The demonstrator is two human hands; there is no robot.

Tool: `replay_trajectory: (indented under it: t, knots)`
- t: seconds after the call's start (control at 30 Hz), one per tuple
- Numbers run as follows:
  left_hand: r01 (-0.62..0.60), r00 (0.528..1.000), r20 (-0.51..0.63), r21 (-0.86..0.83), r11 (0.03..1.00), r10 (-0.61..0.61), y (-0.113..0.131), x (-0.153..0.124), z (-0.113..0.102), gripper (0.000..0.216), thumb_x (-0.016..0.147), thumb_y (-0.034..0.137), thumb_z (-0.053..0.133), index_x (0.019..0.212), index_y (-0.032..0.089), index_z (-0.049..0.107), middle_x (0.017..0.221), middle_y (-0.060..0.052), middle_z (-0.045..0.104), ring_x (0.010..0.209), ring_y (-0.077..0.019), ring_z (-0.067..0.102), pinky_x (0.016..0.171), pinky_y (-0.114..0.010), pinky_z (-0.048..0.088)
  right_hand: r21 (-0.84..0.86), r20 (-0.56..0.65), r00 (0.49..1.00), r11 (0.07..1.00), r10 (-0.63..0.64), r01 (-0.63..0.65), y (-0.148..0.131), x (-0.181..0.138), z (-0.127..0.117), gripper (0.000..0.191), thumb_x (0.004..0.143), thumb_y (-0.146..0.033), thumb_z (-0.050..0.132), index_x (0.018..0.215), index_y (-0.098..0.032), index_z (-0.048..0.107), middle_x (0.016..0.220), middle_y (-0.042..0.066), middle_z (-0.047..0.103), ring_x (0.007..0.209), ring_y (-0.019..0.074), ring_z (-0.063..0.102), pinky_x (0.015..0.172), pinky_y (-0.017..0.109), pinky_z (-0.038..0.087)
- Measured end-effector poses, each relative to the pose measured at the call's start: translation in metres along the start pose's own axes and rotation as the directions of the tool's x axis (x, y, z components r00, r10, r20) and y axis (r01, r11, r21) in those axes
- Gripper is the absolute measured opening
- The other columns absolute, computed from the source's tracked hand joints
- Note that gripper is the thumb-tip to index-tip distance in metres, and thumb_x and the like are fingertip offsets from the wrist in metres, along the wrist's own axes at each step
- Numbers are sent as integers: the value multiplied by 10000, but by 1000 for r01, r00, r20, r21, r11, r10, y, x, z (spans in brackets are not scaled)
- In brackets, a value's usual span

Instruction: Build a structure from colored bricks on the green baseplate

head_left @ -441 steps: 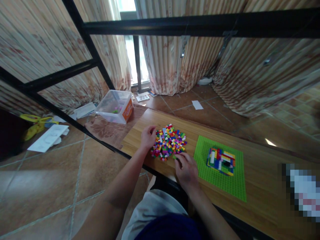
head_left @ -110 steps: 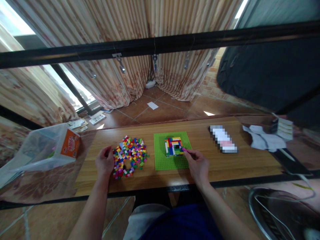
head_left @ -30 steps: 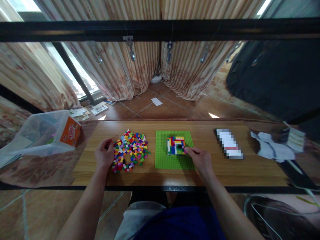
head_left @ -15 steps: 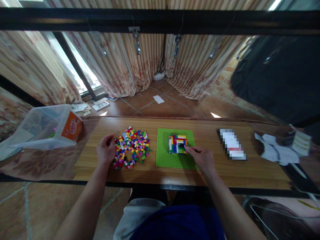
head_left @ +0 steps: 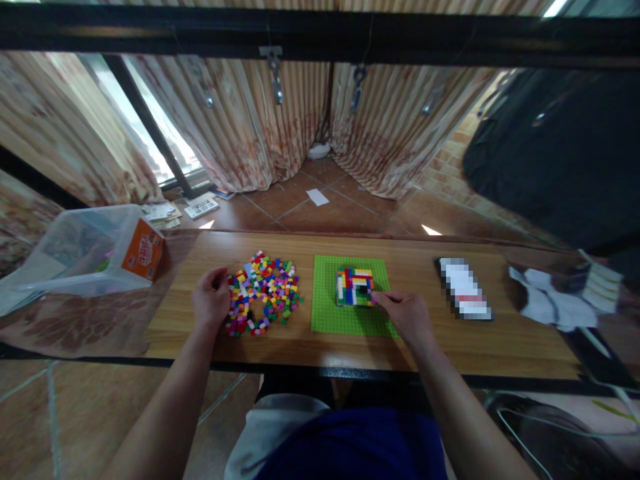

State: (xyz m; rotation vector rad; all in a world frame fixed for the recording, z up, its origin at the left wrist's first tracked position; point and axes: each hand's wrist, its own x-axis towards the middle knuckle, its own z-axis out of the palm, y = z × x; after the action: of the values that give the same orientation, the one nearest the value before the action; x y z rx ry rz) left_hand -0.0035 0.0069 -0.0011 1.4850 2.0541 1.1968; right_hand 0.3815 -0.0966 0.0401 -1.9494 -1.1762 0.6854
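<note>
A square, many-coloured structure of toy building bricks (head_left: 355, 287) stands on a green studded baseplate (head_left: 325, 320). At its right edge my right hand (head_left: 406, 313) is closed in a pinch, thumb and index fingertip at a small brick (head_left: 373, 294) that looks purple. Against the left side of a heap of loose toy bricks (head_left: 267, 290) rests my left hand (head_left: 211, 300), its fingers curled and closed. Whatever those left fingers hold, if anything, is hidden.
A phone (head_left: 465, 288) lies on the wooden table (head_left: 345, 350), right of the baseplate. Crumpled white paper (head_left: 555, 300) is at the far right. A clear plastic bin (head_left: 100, 267) with an orange label stands beyond the table's left end.
My head view has shifted slightly. Both hands stay in nearly the same places, the right still at the structure's right edge and the left beside the heap.
</note>
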Motion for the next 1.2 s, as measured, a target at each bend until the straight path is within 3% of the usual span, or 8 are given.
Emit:
replay_trajectory:
  t: [0.47, 0.63, 0.77, 0.9, 1.2]
  knots:
    - [-15, 1000, -8, 8, 1000, 15, 2, 1, 0, 236, 802, 210, 563, 989, 173, 701, 967, -68, 739, 922, -200, 690, 898, -334, 548, -26, 75, 996, 999, 38, -36, 5, 8, 2, 451, 728, -595, 670, 703, -159, 780, 544, 30, 659, 518, 158, 576, 494, 254, 344]
    - [-30, 1000, 5, 1, 1000, 30, 1, 1, -1, 246, 795, 227, 554, 981, 164, 701, 949, -77, 735, 893, -209, 687, 881, -351, 547, 111, 92, 992, 989, 90, -100, 12, 7, 3, 461, 716, -606, 677, 753, -157, 777, 641, 47, 714, 613, 198, 661, 552, 263, 430]
    - [-55, 998, 0, -15, 998, 55, -1, 1, 0, 248, 785, 238, 553, 972, 165, 698, 950, -76, 730, 884, -208, 681, 878, -352, 544, 235, -21, 992, 965, 126, -118, 15, -2, 2, 564, 785, -663, 563, 853, -136, 753, 808, 97, 754, 695, 232, 691, 609, 305, 496]
    - [-59, 998, -6, -12, 998, 59, -2, 1, 1, 251, 794, 254, 547, 971, 160, 700, 956, -84, 728, 893, -217, 679, 879, -365, 543, 127, -88, 996, 992, 16, -5, 14, -15, 3, 552, 816, -621, 547, 974, -125, 730, 888, 132, 752, 787, 258, 695, 704, 355, 519]
    - [-44, 999, -13, -55, 998, 43, -5, 0, 4, 244, 807, 232, 541, 980, 167, 701, 944, -73, 736, 887, -208, 686, 873, -351, 545, -98, -67, 959, 958, -277, 270, 9, -22, 18, 633, 786, -570, 625, 1256, -147, 594, 1188, 182, 635, 1009, 287, 629, 883, 476, 517]
